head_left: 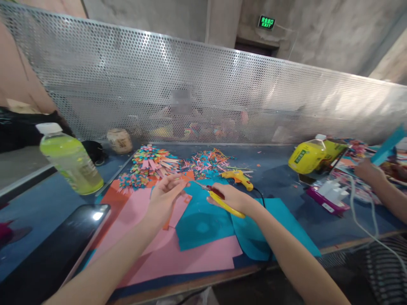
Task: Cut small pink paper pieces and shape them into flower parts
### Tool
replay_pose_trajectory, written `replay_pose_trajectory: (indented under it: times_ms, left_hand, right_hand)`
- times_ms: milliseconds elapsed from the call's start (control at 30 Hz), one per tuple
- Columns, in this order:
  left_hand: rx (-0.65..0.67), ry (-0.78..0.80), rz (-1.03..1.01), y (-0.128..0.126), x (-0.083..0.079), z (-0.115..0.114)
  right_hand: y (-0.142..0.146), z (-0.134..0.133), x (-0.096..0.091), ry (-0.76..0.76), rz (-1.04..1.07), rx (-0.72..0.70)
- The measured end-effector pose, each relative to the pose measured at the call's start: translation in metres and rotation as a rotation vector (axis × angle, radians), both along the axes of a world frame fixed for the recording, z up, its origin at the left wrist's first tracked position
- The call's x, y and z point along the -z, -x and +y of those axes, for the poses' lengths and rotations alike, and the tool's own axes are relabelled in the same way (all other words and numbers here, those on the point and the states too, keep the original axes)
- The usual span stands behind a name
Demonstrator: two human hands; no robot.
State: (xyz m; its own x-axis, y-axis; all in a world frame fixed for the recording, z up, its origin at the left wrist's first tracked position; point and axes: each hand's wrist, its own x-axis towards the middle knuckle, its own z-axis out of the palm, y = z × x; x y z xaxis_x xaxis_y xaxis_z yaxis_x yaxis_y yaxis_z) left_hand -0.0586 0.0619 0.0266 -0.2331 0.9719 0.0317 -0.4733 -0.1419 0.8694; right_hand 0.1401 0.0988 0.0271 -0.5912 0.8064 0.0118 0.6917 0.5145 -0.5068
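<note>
Gripping yellow-handled scissors (226, 205), the right hand (233, 195) is held above a blue sheet (203, 228), its fingers wrapped about the handles; the blades are pointed toward the left hand (165, 192). There, the fingers are curled and the thumb is brought near the fingertips; whether a scrap is pinched between them cannot be told. Beneath the hands, the blue sheet is laid over pink paper (190, 258), and a second blue sheet (280, 214) is set to the right. Just beyond the fingers, cut strips (208, 163) of many colours are heaped, with fringed paper bundles (152, 161) clustered to their left and a yellow glue gun (238, 176) placed to their right. Farther left, a dark-screened device (57, 250) is laid flat near a green-tinted bottle (71, 163). At far right, blue paper (388, 146) is held in a co-worker's hand (367, 170). The table (273, 180) is backed by a perforated metal screen (206, 80).
</note>
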Motion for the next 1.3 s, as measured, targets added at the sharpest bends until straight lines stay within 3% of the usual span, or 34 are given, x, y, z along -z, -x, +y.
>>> replay_pose_trajectory:
  times_ms: [600,967,1300]
  left_hand:
    - [0.021,-0.043,-0.032,0.0,0.008,0.004]
    - [0.061,-0.094,0.048,0.002,0.017,0.007]
    - [0.049,-0.096,0.044,0.002,0.014,0.005]
  right_hand:
    - [0.01,-0.011,-0.009,-0.003,-0.023,-0.006]
    - [0.012,-0.014,-0.011,0.039,-0.011,0.009]
    - [0.012,-0.015,-0.013,0.042,-0.014,0.019]
